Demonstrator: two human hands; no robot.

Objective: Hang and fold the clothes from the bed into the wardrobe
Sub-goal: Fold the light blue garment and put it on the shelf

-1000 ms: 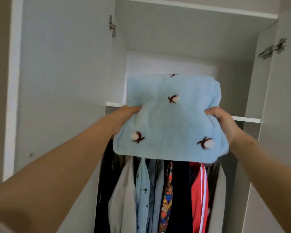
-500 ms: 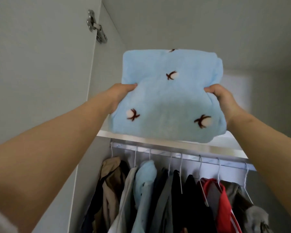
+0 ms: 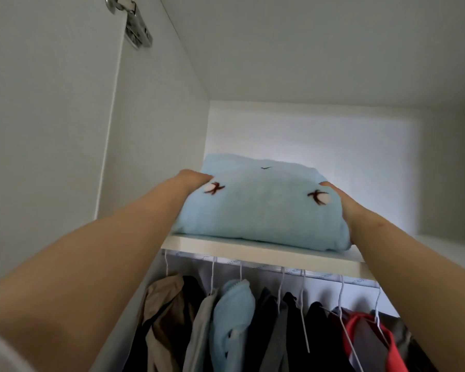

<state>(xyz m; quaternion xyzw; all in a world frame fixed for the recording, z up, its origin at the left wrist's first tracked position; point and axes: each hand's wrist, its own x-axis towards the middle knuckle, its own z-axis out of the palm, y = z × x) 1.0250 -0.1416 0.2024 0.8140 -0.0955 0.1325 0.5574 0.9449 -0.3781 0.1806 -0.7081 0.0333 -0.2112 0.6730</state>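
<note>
A folded light-blue fleece garment (image 3: 261, 208) with small brown-and-white cotton motifs lies on the wardrobe's upper shelf (image 3: 266, 253), its front edge at the shelf's lip. My left hand (image 3: 192, 181) holds its left side, fingers tucked against the fabric. On the right side, my right hand (image 3: 341, 200) grips the bundle, fingertips hidden behind it. Both forearms reach up from the lower corners of the view.
Under the shelf a rail carries several hung clothes (image 3: 253, 323) on white wire hangers: tan, black, light blue, grey and red pieces. The open left door (image 3: 43, 130) with its metal hinge (image 3: 134, 22) stands close. Bare shelf space lies to the right of the bundle.
The blue bundle went from held in the air in front of the shelf to lying on the shelf, pushed further in. The view moved closer and higher.
</note>
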